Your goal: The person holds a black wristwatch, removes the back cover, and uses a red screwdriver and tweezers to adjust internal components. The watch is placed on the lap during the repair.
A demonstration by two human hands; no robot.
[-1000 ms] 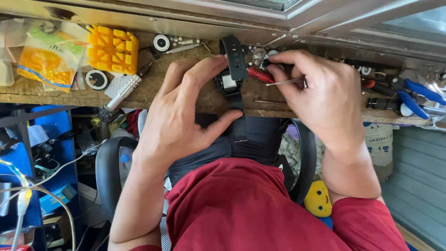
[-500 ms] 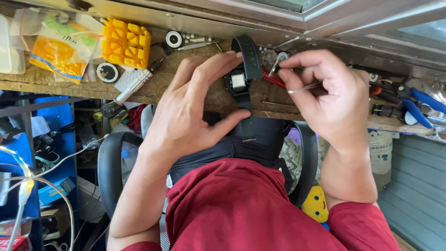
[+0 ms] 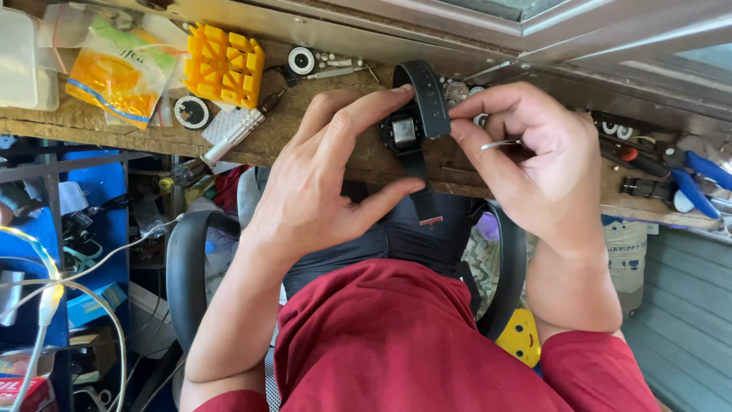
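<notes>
The wooden bench [image 3: 99,122] runs across the top, cluttered from end to end, and the person in the red shirt leans over its front edge. The left hand [image 3: 320,183] is clamped on a black digital watch [image 3: 404,131], fingertips on the case, thumb pressing the lower strap against the bench edge. The right hand [image 3: 534,164] pinches the upper strap where it loops over, and it also grips a thin metal tool [image 3: 499,143], probably tweezers, though the tip is hidden.

Here's the risk as I see it: the watch sits right at the edge, over the lap and the chair, so a loosened thumb could let it drop. That tool is crowded against the strap; a slip could scratch the small display. Off to the left lie an orange-yellow plastic case holder [image 3: 225,65], a yellow packet [image 3: 122,76] and a knurled screwdriver [image 3: 229,137]. Blue-handled pliers [image 3: 705,179] are on the right. Tiny round parts [image 3: 456,91] lie just behind the strap, and a nudge would scatter them.
</notes>
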